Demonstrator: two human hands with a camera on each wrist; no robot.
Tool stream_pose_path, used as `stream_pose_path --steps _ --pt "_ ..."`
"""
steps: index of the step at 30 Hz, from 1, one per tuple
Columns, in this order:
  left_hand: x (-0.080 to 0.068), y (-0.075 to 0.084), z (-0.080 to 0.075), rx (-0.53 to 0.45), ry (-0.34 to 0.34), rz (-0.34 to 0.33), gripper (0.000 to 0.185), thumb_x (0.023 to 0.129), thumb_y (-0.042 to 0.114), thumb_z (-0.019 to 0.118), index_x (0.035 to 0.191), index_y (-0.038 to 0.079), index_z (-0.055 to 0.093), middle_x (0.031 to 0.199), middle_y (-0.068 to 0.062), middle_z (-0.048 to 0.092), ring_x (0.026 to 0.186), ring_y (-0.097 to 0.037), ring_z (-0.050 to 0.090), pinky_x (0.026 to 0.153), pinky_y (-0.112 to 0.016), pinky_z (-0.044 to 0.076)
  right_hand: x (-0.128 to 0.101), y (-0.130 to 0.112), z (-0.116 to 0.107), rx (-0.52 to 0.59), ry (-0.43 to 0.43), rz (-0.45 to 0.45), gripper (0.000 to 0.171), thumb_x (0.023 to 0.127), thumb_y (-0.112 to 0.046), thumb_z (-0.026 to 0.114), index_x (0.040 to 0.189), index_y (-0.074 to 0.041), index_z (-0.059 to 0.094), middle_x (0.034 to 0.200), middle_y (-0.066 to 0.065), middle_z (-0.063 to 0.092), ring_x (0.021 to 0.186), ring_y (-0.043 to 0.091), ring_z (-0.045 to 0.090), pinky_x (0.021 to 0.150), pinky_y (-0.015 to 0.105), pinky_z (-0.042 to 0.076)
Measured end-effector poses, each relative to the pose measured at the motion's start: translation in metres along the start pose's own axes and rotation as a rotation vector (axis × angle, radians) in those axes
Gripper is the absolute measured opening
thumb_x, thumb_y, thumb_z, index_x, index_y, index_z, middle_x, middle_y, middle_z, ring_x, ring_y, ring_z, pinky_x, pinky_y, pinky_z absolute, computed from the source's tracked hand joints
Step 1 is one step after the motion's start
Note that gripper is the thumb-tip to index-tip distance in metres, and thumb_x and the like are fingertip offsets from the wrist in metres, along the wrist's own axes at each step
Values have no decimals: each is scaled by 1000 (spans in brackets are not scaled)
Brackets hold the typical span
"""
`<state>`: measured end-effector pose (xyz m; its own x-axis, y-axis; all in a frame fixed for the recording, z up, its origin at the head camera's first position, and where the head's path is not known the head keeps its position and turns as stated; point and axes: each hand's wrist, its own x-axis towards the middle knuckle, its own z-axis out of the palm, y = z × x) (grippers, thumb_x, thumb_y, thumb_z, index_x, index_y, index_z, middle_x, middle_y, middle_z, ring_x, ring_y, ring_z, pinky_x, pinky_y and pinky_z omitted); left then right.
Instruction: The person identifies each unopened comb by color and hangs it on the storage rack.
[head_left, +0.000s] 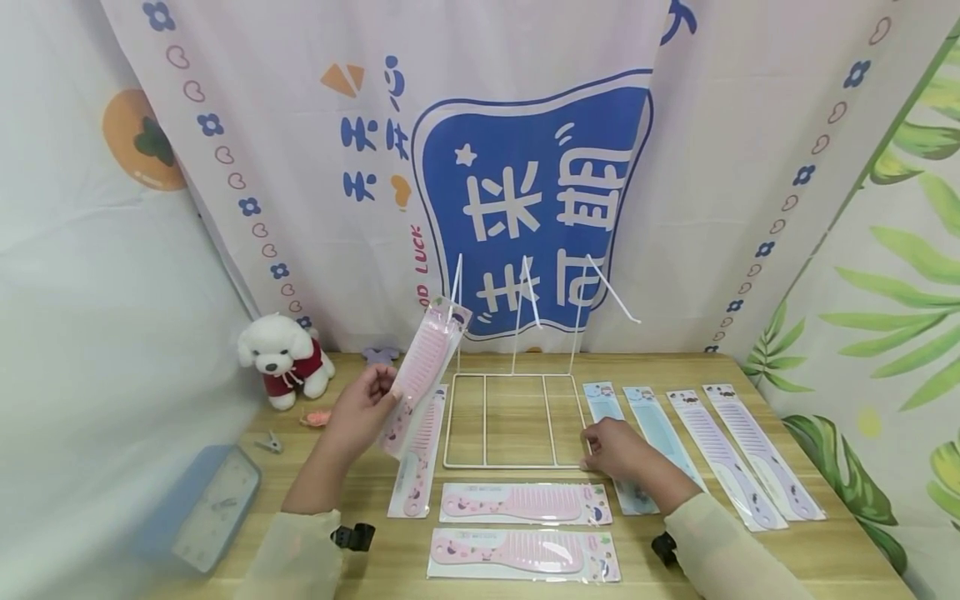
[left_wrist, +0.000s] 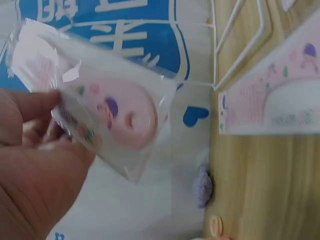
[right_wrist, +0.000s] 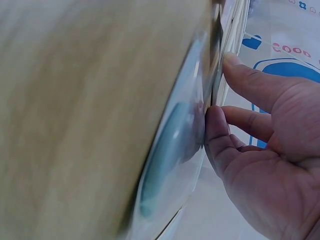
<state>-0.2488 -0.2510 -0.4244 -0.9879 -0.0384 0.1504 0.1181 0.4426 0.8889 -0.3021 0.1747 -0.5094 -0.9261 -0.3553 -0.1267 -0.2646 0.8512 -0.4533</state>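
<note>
My left hand (head_left: 363, 408) holds a pink comb in a clear pack (head_left: 423, 362) raised over the table, its top end close to the left hook of the white wire rack (head_left: 447, 433). In the left wrist view the fingers (left_wrist: 35, 165) pinch the pack (left_wrist: 115, 115) near the comb's handle. My right hand (head_left: 611, 446) lies low at the rack's front right corner. Its fingertips (right_wrist: 215, 120) touch the edge of a blue comb pack (right_wrist: 170, 150) and the rack's base wire, and hold nothing.
Three pink comb packs (head_left: 525, 502) lie left of and in front of the rack. Two blue (head_left: 660, 433) and two purple (head_left: 765, 454) comb packs lie to its right. A plush dog (head_left: 285, 358), a blue clock (head_left: 202, 504) and small clips sit at the left. A printed curtain hangs behind.
</note>
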Motion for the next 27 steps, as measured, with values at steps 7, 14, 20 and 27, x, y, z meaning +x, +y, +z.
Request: stream_pose_path --steps 7,14,20,27 --pt "32 15 18 134 124 -79 26 107 9 61 132 5 63 123 -18 71 113 -32 65 99 -44 56 0 2 0 3 -1 5 50 91 -20 91 134 0 74 113 9 76 100 19 68 94 49 62" --pt "73 16 29 181 153 -37 23 103 7 60 126 1 63 122 -23 74 115 -37 68 106 -51 55 0 4 2 23 1 -18 25 91 -19 90 108 -7 76 88 2 64 78 15 54 73 38 52" --pt "98 13 35 136 111 -73 23 106 8 58 127 1 64 123 -21 73 111 -33 67 96 -42 56 -2 4 4 18 5 -58 33 93 -18 89 82 -13 58 69 -4 38 62 13 34 61 29 27" --pt "115 3 45 95 88 -92 20 105 1 57 124 -2 63 119 -21 71 108 -30 65 92 -37 56 -1 3 2 15 2 -41 24 92 -18 89 90 -10 66 74 -2 43 67 13 38 63 29 30"
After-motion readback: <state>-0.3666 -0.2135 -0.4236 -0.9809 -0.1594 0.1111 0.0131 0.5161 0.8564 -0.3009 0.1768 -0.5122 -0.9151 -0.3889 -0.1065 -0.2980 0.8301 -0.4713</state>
